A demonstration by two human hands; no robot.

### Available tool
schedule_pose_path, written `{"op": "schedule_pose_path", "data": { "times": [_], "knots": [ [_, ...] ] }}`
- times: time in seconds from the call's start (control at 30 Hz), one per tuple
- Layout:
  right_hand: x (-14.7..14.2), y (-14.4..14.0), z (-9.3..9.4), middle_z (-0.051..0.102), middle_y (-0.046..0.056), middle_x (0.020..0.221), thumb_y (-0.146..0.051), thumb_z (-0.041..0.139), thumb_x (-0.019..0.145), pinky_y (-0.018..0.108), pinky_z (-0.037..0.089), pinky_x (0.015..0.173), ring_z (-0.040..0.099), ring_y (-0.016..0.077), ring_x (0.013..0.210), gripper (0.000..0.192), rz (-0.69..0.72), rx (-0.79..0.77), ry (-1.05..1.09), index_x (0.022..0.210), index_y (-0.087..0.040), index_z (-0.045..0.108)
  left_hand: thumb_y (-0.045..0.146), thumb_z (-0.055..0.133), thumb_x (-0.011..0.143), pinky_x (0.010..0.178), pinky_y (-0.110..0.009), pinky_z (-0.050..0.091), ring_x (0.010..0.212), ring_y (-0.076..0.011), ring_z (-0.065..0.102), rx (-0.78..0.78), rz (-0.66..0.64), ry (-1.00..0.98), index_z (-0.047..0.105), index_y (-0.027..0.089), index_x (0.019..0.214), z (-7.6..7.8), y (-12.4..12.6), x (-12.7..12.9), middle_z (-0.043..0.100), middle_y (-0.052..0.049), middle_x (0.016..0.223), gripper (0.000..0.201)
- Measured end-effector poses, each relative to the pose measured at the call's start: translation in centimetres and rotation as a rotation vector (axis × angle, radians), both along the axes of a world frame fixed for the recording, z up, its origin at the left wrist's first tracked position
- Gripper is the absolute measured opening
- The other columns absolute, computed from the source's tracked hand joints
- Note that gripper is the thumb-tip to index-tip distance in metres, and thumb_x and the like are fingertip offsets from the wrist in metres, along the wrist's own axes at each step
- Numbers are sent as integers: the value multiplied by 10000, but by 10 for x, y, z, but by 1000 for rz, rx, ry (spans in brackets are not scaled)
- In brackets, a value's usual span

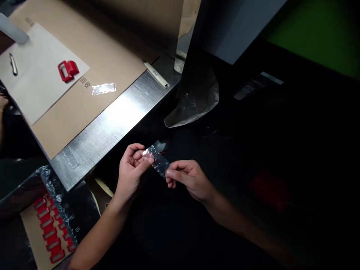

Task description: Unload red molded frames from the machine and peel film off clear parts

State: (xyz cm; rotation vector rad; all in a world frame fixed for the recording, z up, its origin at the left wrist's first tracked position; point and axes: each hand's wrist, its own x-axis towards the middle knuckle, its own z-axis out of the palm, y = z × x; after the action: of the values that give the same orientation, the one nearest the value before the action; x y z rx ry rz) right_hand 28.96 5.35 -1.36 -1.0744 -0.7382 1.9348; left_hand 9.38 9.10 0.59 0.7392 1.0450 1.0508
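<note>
Plastic, in the form of a small clear bag point(156, 161), is pinched at one end by the left hand point(132, 168) and at the other by the right hand point(188, 178), and held in the air just off the edge of the steel desk point(112, 120). Both hands are clamped on it with fingertips together. The mouth is probably best teased apart gently, so the thin film is not torn.

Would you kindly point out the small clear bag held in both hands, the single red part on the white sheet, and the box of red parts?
small clear bag point(158, 160), head view, middle of the film between the hands.
single red part point(68, 70), head view, its body.
box of red parts point(28, 225), head view, bare cardboard floor.
</note>
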Motion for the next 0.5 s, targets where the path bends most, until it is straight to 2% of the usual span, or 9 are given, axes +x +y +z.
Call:
{"op": "schedule_pose_path", "data": {
  "times": [0.07,0.13,0.23,0.3,0.5],
  "knots": [
    [-3,1,1,692,58,716,-388,787,857,220,495,560,654,129,599,296,-17,-56,92,757,-119,715,177,783,883,755,-229,545,781,-131,665,31,12,-12,589,208,1233,0,-3,-2,716,-65,964,401],
    [-5,2,3,674,49,701,-379,786,855,217,482,555,641,126,596,292,-12,-107,171,748,-122,699,216,731,920,759,-247,539,789,-145,666,46,14,-17,624,192,1244,-1,-5,-4,714,-86,994,342],
    [-6,3,5,657,44,692,-370,782,856,217,468,549,628,125,595,290,9,-135,249,740,-122,686,247,676,951,741,-248,518,777,-158,652,74,10,55,715,140,1034,0,-7,-6,699,-87,902,141],
    [-7,4,5,657,45,695,-365,778,858,222,468,548,621,125,588,292,18,-145,276,731,-121,680,252,681,949,745,-257,515,773,-164,642,112,11,111,729,136,934,1,-10,-7,681,-74,849,126],
    [-12,6,1,644,38,671,-367,784,849,223,447,541,600,121,568,284,63,-182,310,744,-122,686,238,738,927,770,-269,510,779,-162,625,158,35,269,736,165,899,10,-14,-10,667,-43,827,78]
  ]
}}
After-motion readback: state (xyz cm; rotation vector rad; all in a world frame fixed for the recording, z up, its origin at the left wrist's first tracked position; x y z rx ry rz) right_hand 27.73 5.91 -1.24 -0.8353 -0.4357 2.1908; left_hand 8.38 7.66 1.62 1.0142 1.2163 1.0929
